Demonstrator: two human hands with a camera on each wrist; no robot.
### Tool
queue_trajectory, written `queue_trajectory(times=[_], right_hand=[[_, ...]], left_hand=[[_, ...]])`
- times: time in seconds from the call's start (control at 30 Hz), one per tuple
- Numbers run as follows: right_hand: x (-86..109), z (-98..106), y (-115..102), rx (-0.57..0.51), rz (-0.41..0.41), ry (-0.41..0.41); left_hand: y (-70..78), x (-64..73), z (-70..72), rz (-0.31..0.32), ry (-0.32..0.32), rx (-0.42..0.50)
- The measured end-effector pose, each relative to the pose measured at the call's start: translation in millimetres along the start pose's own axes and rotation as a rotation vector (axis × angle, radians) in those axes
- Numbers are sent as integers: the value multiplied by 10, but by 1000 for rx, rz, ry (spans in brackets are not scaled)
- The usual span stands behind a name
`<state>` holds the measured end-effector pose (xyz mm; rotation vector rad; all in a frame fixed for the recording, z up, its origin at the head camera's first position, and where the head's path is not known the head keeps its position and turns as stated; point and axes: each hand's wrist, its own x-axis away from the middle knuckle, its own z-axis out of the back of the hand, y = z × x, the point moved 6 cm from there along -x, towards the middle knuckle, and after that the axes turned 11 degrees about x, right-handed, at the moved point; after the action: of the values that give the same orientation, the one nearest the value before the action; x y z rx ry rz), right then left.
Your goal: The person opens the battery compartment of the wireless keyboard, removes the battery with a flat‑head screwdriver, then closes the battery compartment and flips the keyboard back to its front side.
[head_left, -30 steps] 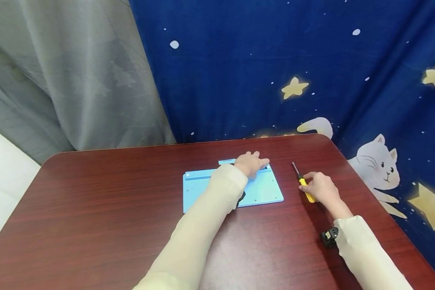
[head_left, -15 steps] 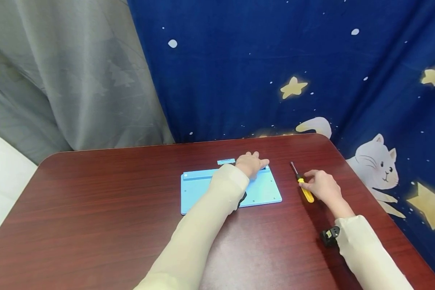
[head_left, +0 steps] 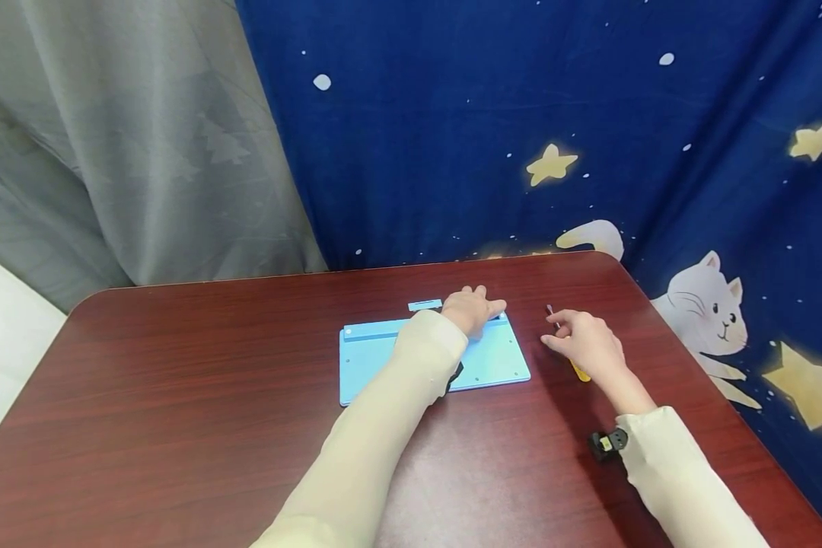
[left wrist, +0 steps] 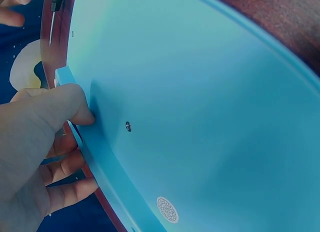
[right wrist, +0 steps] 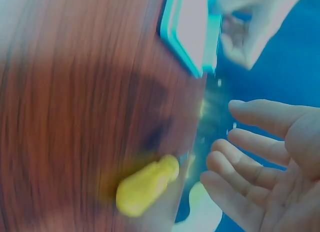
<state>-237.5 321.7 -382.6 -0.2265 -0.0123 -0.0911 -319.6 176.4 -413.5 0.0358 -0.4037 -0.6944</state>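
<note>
Right hand (head_left: 589,346) slips off the yellow screwdriver (head_left: 581,371) toward the blue panel (head_left: 489,358)

Half a second ago we saw the right thumb at the screwdriver's handle; now that hand has shifted left. From the head view we find it over the tool, covering much of it and leaving the tip and the handle's end in sight. From the right wrist, with some blur, we see its fingers loosely parted, the palm turned inward, and the yellow handle well apart from them on the table (head_left: 178,411).

We find the left hand (head_left: 467,310) where it was, at the panel's far edge. Up close, its thumb presses the raised strip (left wrist: 109,167) while the other fingers reach along the far side, so we read it as gripping that edge. The panel lies flat near the table's far side, to the left of the screwdriver. On its surface we make out screws (left wrist: 128,126) and a round label (left wrist: 167,209).

Just beyond the panel's far edge, left of the left hand, we see a small blue piece (head_left: 425,304) lying on the table. Both arms wear cream sleeves (head_left: 685,472), and a black wrist camera (head_left: 608,444) sits by the right cuff. Behind the table we see a grey curtain (head_left: 144,152) and a blue curtain (head_left: 418,152) printed with stars and a cat.
</note>
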Motion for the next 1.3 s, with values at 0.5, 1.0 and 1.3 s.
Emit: queue_trajectory(times=[0.5, 1.0, 1.3], right_hand=[[-167, -464, -347, -135, 91, -3], [-194, -525, -343, -163, 52, -36], [-201, -507, -340, -165, 64, -16]], left_hand=[[-23, 22, 7, -98, 84, 23], [-74, 144, 5, -201, 193, 186], [-81, 176, 62, -239, 251, 260]])
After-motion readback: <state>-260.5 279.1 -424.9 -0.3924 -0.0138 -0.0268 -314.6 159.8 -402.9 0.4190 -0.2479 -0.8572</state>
